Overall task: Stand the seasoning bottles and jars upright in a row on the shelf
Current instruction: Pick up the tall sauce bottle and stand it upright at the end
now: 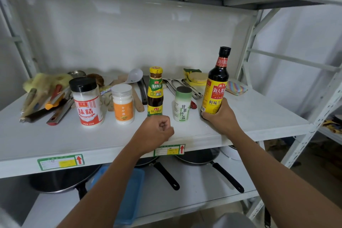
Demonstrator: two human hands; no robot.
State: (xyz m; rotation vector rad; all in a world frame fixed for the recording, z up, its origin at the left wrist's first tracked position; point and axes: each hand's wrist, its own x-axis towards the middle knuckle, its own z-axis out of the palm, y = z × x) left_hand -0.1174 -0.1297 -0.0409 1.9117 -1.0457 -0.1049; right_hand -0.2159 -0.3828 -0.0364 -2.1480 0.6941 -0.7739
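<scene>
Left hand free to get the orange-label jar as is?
Probably yes. The left hand is a closed fist holding nothing, at the shelf edge. The orange-label jar stands upright just ahead and to its left, with bare shelf between and gaps on both sides.

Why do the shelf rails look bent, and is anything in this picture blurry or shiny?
Head view: the wide-angle lens bows the shelf edge and side posts near the frame's borders. Lighting is soft and even, with faint shadows behind the jars. The soy sauce bottle, gripped by the right hand, shows small glints. The forearms at the bottom and the corners look soft.
</scene>
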